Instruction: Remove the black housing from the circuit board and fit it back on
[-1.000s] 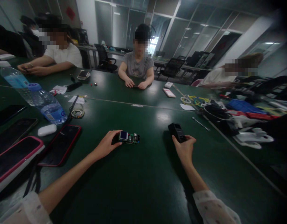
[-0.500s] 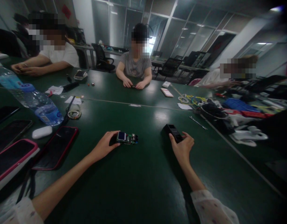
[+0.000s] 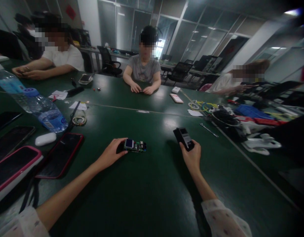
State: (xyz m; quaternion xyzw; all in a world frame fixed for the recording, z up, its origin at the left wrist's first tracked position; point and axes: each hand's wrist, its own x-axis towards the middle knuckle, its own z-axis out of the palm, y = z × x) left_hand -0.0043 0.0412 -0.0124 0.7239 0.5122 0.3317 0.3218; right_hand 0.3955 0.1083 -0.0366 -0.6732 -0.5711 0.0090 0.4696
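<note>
A green circuit board (image 3: 137, 146) with a small square screen lies low over the green table (image 3: 132, 191), near its middle. My left hand (image 3: 114, 148) pinches its left end between thumb and fingers. To the right, my right hand (image 3: 193, 153) is closed round the near end of a black box-shaped case (image 3: 184, 135). The case is tilted, its far end pointing away to the left, and a shadow shows beside it. What is inside the case I cannot make out. Board and case are apart.
On the left lie several phones, among them a red-edged phone (image 3: 60, 156), a white earbud case (image 3: 45, 139) and a water bottle (image 3: 47, 113). At right are a wrench (image 3: 209, 130) and heaped cables (image 3: 223, 117). Several people sit around the table, one person (image 3: 143, 70) opposite.
My right hand has tipped the black case and raised it slightly, and its fingers have closed further round it. My left hand and the circuit board have stayed in place.
</note>
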